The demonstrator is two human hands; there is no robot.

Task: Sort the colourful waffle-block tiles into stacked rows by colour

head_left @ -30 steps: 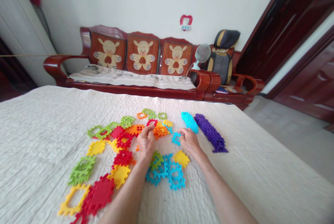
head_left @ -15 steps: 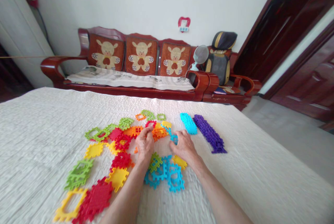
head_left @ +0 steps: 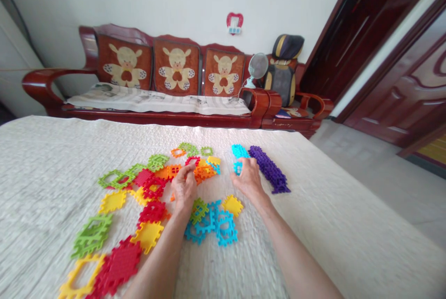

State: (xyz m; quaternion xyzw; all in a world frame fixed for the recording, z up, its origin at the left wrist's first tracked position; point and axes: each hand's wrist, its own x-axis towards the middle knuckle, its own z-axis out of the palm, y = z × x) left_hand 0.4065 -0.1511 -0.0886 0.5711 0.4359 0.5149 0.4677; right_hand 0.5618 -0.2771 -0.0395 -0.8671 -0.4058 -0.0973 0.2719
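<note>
Lying nearest the table's point(head_left: 327, 196) right edge, the purple row point(head_left: 267, 167) seems gathered, red pieces point(head_left: 123, 262) loose; right hand point(head_left: 248, 177) pinches blue piece point(head_left: 236, 167), left hand point(head_left: 185, 188) grip unclear.

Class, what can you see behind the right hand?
Beyond the right hand, part of a light-blue row shows beside a purple row. Whatever lies directly behind the fingers is covered.

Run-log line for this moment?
left hand: beside orange tiles, grip unclear | right hand: holding blue window tile | purple interlocking-tile row: right of right hand
</note>
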